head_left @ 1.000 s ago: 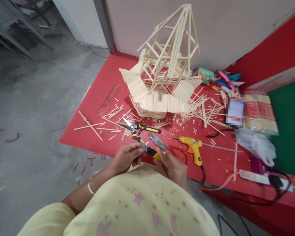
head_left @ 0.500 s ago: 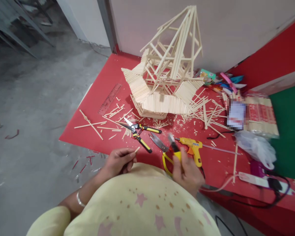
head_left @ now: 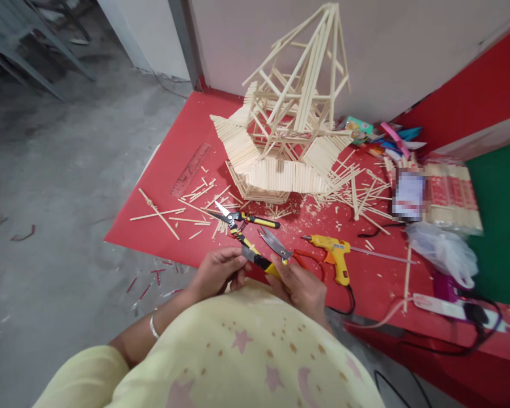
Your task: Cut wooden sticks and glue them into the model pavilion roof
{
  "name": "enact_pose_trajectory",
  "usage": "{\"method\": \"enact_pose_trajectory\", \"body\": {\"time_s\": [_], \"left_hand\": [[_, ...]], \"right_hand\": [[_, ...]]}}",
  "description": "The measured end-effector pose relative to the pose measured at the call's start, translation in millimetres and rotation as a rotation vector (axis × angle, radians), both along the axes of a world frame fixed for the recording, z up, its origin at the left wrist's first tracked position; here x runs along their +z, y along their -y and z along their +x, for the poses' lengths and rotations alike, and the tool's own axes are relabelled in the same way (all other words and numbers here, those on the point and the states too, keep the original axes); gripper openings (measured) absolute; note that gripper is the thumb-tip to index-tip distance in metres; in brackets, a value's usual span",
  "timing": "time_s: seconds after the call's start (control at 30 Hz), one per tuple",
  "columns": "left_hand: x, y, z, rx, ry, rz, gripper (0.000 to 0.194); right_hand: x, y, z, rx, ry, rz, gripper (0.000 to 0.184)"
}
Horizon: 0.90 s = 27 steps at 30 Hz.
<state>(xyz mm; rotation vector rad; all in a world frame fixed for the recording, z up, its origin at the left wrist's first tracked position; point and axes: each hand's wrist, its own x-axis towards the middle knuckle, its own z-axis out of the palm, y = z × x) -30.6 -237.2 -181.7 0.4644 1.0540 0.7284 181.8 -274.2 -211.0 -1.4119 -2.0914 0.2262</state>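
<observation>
My left hand (head_left: 221,273) is pinched near the front edge of the table; the short wooden stick it held a moment ago is now mostly hidden by the fingers and a blade. In my right hand (head_left: 300,286) is a yellow and black utility knife (head_left: 261,262), its blade reaching to the left fingertips. Just beyond lie open pruning shears (head_left: 238,221) with black and yellow handles, and a red-handled cutting tool (head_left: 276,245). Behind them stands a tower-like model (head_left: 289,175) built of wooden sticks.
A yellow glue gun (head_left: 335,252) lies to the right, its cord hanging over the edge. Loose sticks (head_left: 357,190) and shavings surround the model. Farther right are a phone (head_left: 409,195), packs of sticks (head_left: 454,198), a plastic bag (head_left: 444,255) and a power strip (head_left: 440,309). A ruler (head_left: 191,169) lies left.
My right hand has moved left with the utility knife, bringing its blade to the left fingertips. The left hand has shifted slightly right and up, still pinched.
</observation>
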Motion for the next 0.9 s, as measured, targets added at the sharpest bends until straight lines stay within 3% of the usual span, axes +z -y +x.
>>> {"method": "enact_pose_trajectory", "body": {"time_s": [0.1,0.27,0.43,0.6,0.7,0.77,0.9], "left_hand": [[-0.1,1,0,0.004,0.000,0.014,0.033],[-7.4,5,-5,0.063,0.002,0.037,0.034],[-12.5,1,-4,0.112,0.025,0.092,0.032],[1.3,-14,4,0.125,0.090,0.182,0.028],[15.2,-27,4,0.165,0.110,0.232,0.027],[26.1,-37,3,0.197,0.112,0.288,0.025],[49.2,-55,6,0.227,0.081,0.387,0.021]], "right_hand": [[-1.3,2,5,-0.048,0.114,0.040,0.048],[12.3,-3,12,-0.327,0.175,0.132,0.050],[15.1,-16,-5,-0.271,0.248,0.096,0.047],[5.4,-39,-22,-0.241,0.297,0.014,0.044],[17.6,-50,-30,-0.147,0.180,0.044,0.039],[34.4,-55,-35,-0.065,-0.009,0.064,0.031],[69.6,-67,-51,0.154,-0.420,-0.115,0.021]]}}
